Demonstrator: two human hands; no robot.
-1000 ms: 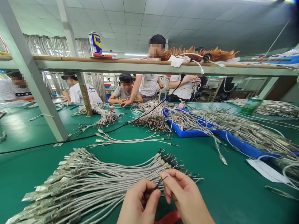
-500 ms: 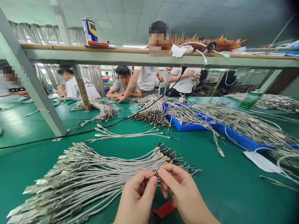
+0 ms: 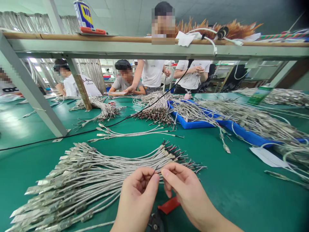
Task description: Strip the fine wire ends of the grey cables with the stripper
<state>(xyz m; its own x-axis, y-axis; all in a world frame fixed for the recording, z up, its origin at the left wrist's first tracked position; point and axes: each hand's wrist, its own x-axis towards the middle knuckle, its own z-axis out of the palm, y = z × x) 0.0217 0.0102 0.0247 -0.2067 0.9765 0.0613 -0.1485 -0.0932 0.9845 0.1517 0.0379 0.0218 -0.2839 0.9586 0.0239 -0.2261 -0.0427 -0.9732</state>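
Note:
My left hand [image 3: 137, 196] and my right hand [image 3: 183, 190] meet at the bottom centre, fingertips pinched together on a thin dark wire end [image 3: 155, 172]. They hover just in front of a big bundle of grey cables [image 3: 96, 180] with metal plugs at the left and stripped coloured wire ends at the right. A red-handled cutter [image 3: 166, 207] lies on the green table [image 3: 236, 193] under my wrists.
A few loose cables [image 3: 135, 133] lie beyond the bundle. Blue trays [image 3: 231, 129] heaped with cables sit at the right, white paper [image 3: 267, 156] beside them. A shelf frame with a slanted post [image 3: 31, 93] crosses overhead, a spray can [image 3: 83, 14] on it. Several people work across the table.
The view has tilted down, so everything sits higher in the frame. My hands stay pinched together on the wire end, and more of the red-handled cutter shows beneath them.

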